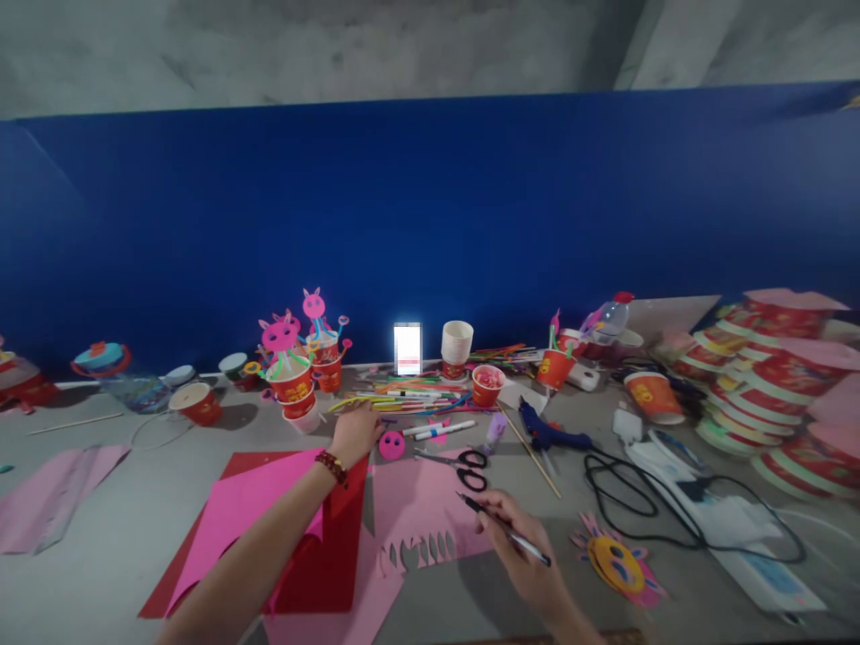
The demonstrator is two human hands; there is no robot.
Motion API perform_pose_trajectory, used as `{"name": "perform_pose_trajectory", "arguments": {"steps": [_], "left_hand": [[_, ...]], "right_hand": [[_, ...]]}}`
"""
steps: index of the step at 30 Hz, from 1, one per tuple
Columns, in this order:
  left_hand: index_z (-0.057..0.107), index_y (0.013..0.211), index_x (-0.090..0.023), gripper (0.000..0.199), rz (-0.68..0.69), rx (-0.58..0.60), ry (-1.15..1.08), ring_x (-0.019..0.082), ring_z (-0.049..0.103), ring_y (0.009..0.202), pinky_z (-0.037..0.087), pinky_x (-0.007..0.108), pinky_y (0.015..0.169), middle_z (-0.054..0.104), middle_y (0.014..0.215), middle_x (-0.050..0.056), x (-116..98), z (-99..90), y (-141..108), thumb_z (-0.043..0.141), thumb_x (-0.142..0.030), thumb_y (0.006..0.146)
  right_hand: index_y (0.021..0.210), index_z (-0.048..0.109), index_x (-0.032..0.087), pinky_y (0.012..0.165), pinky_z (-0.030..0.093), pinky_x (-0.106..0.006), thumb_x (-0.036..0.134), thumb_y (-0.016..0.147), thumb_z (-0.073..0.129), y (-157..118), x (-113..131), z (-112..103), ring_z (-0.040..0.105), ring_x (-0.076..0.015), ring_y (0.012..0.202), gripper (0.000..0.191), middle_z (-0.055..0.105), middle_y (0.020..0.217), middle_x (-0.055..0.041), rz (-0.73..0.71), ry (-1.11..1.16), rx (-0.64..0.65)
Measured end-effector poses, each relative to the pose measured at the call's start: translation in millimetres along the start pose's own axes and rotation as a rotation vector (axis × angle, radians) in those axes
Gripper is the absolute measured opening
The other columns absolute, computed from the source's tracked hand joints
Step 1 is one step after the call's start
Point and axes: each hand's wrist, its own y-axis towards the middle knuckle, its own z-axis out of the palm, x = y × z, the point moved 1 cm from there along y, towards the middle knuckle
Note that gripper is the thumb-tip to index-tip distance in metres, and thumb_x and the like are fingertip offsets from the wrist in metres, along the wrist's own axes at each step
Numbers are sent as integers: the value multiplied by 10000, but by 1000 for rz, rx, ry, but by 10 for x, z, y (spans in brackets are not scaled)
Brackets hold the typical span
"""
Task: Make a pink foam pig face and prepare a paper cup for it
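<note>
Currently, the right hand [516,545] pinches a slim black-and-white pen [526,542] between thumb and fingers, its dark tip pointing away from the body over a pale pink sheet [420,503]. The left hand [356,434] reaches farther forward, fingertips lost among coloured craft stems [403,399]; whether it grasps one cannot be told. Probably the pen is light, stiff and smooth, best taken just behind its tip. The pink sheet looks thin and easily creased, likely weakest along the jagged cut edge left of the pen hand, so a flat palm on its uncut part would suit it. Black-handled scissors [460,463] lie just beyond the pen tip; a blue glue gun [547,433] rests farther out, to the right of the pen. Under the left forearm are a magenta sheet [248,506] and a red sheet [332,573]. Beneath spreads a grey tabletop [81,591], with red paper cups [653,394] to both sides of the hands. Beyond them stands a plain blue panel [430,206], a mottled grey wall [269,54] above.
</note>
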Motion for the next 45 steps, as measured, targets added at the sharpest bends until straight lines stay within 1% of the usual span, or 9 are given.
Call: {"name": "perform_pose_trajectory", "arguments": {"steps": [6, 9, 11, 14, 16, 20, 30, 37, 45], "left_hand": [[682, 765, -160, 102, -3, -26, 16, 296, 584, 1031, 453, 386, 875, 661, 945, 132, -69, 65, 22, 618, -206, 830], [655, 755, -165, 109, -5, -73, -30, 275, 601, 979, 459, 384, 873, 663, 920, 115, -89, -11, 23, 598, -195, 842], [645, 827, -168, 91, 25, -116, -79, 259, 605, 974, 462, 379, 878, 664, 932, 100, -154, -98, -27, 573, -200, 872], [623, 944, -198, 93, 142, -141, -170, 209, 618, 956, 471, 330, 878, 672, 963, 59, -349, -246, -212, 542, -238, 921], [612, 939, -218, 95, 238, -129, -234, 187, 628, 930, 481, 296, 846, 677, 959, 35, -495, -336, -378, 530, -266, 938], [582, 979, -204, 151, 399, -119, -379, 191, 643, 888, 489, 295, 780, 682, 967, 53, -652, -464, -633, 446, -269, 988], [553, 1005, -198, 165, 496, -122, -330, 200, 640, 849, 491, 302, 753, 678, 946, 72, -672, -471, -738, 409, -280, 1006], [549, 1001, -203, 109, 434, -115, -503, 157, 606, 766, 472, 254, 681, 660, 923, 47, -678, -500, -761, 452, -251, 991], [537, 987, -201, 101, 461, -87, -508, 159, 588, 775, 466, 268, 701, 641, 919, 45, -709, -464, -789, 452, -255, 992]], "right_hand": [[1013, 584, 224, 608, 490, -259, 409, 931, 529, 42, 28, 0, 650, -192, 673, 210, 694, 735, -28, 39, 63, -51], [957, 595, 212, 555, 445, -246, 428, 911, 562, 114, 56, 32, 599, -171, 628, 223, 685, 715, -27, 83, 116, -69], [923, 603, 204, 500, 396, -233, 441, 897, 588, 174, 90, 61, 535, -141, 553, 240, 675, 698, -20, 113, 176, -88], [893, 607, 201, 468, 350, -213, 445, 893, 606, 256, 185, 114, 477, -110, 503, 244, 653, 661, -1, 135, 289, -138], [875, 611, 201, 463, 341, -203, 450, 890, 613, 295, 278, 149, 468, -102, 492, 249, 627, 619, 14, 133, 358, -157], [812, 615, 197, 450, 329, -197, 468, 881, 617, 335, 460, 194, 456, -93, 467, 280, 592, 567, 27, 120, 413, -137], [793, 589, 195, 454, 334, -215, 406, 893, 589, 435, 498, 316, 446, -99, 468, 234, 620, 585, 17, 64, 432, -24], [747, 592, 201, 427, 305, -216, 348, 872, 577, 508, 562, 192, 418, -97, 436, 194, 545, 524, 46, 37, 428, -153], [706, 569, 201, 424, 308, -215, 328, 864, 558, 469, 518, 268, 420, -98, 443, 204, 568, 546, 28, 39, 408, -57]]}}
